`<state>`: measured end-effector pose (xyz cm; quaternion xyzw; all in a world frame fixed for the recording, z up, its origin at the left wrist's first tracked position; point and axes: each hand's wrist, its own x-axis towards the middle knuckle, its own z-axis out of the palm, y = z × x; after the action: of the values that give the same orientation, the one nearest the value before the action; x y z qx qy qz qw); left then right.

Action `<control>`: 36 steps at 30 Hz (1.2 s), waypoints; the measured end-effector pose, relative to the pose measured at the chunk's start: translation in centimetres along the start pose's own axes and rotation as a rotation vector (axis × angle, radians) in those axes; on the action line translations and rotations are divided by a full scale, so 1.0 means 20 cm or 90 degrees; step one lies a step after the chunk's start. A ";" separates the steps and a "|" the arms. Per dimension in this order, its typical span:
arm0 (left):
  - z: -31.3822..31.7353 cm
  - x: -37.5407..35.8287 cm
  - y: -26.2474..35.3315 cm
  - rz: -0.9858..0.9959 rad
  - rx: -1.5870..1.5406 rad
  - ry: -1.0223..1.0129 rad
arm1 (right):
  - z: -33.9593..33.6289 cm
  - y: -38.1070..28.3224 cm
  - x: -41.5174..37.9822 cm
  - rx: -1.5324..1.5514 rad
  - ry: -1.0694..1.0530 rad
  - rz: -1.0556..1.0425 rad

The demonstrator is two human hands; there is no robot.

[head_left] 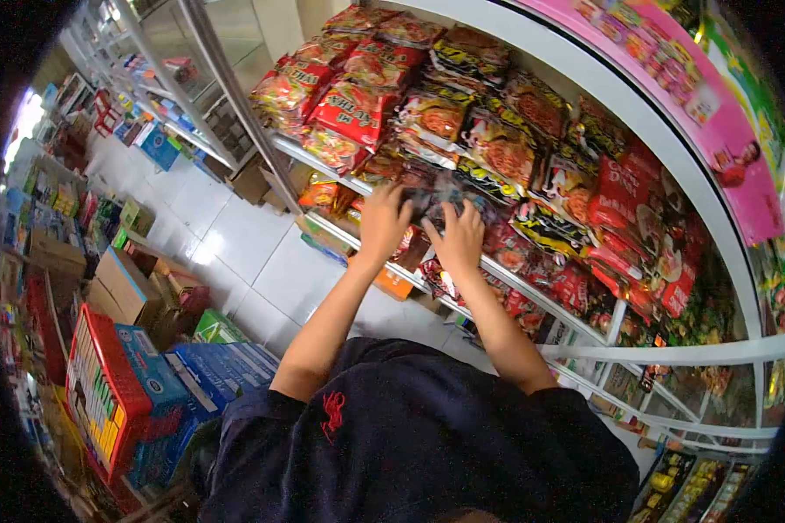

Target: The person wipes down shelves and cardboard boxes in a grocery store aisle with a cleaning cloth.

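Both my hands reach to the front edge of a shelf stacked with noodle packets. My left hand (385, 221) has its fingers over dark packets (420, 202) that are blurred. To its right, my right hand (459, 234) rests on the same dark packets, fingers apart; whether it grips one is hidden. Red and yellow packets (351, 112) lie in piles behind my left hand. Black and yellow packets (501, 150) are stacked behind my right hand.
Red packets (621, 196) fill the shelf's right part. A white rail (672, 352) crosses at the right. At the lower left stand a red crate (105, 392) and blue boxes (227, 370). Cartons (122, 283) stand beside the white tiled floor (244, 240).
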<state>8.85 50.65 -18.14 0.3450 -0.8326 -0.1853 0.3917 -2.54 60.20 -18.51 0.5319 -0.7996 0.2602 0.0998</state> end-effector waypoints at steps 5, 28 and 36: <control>-0.05 -0.05 -0.27 -0.009 0.112 -0.054 | 0.25 -0.21 0.34 0.043 0.022 -0.042; 0.05 -0.02 -0.06 0.220 -0.033 -0.175 | -0.49 0.68 -0.46 -0.014 0.123 0.418; 0.27 -0.07 0.02 0.374 0.137 -0.247 | -0.38 0.33 -0.36 -0.046 0.080 0.387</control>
<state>5.14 52.02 -21.99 0.0891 -0.9696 -0.0384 0.2247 -6.42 71.92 -17.37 0.2472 -0.9231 0.2820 0.0855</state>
